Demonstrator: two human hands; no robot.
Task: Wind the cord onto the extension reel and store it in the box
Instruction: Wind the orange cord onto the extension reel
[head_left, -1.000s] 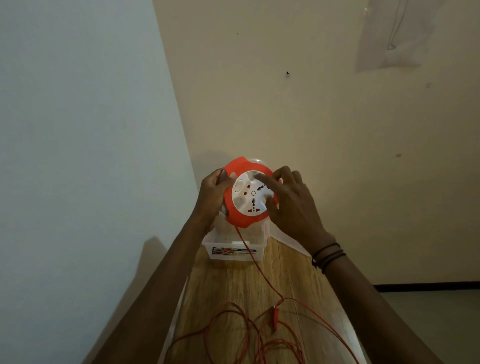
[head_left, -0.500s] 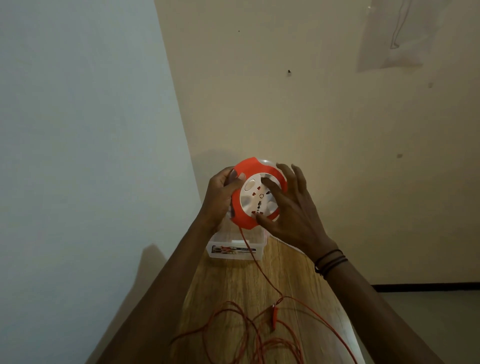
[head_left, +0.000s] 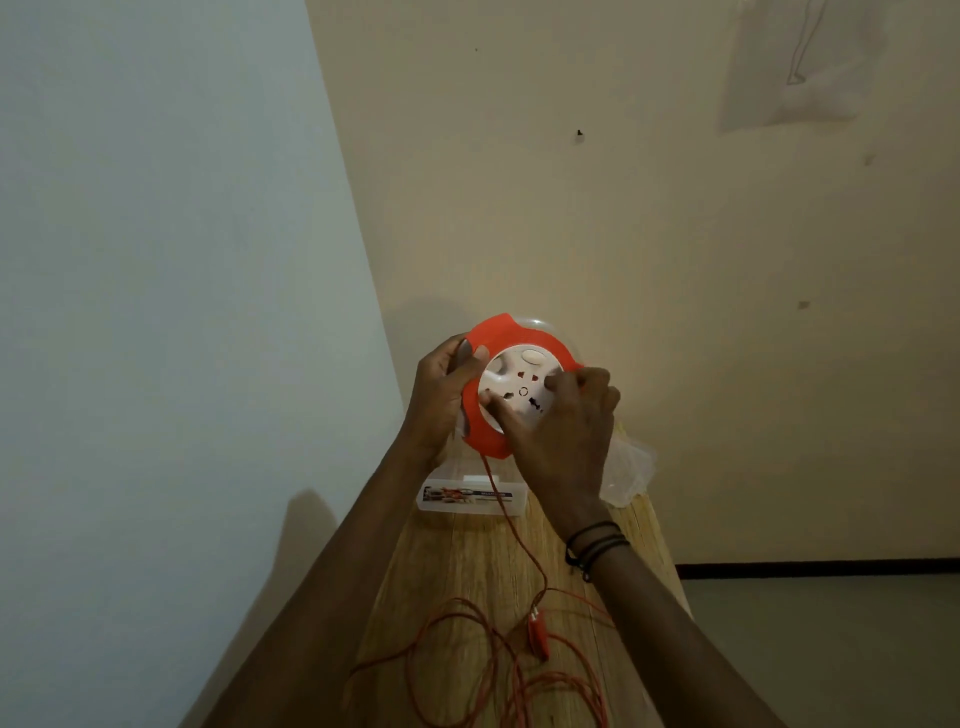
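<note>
Left hand (head_left: 441, 387) grasps reel (head_left: 514, 384) rim; right hand (head_left: 563, 431) pinches hub; clear box (head_left: 470, 501) below, contents unclear.

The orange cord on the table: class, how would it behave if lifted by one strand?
The cord lies in loose tangled loops, so it is probably floppy and would likely drag its neighbours along. Its plug may swing.

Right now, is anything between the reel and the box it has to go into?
Nothing visible blocks the way. The reel is held in both hands just above the clear box. But the cord trails down over the box front, mostly unwound on the table.
</note>
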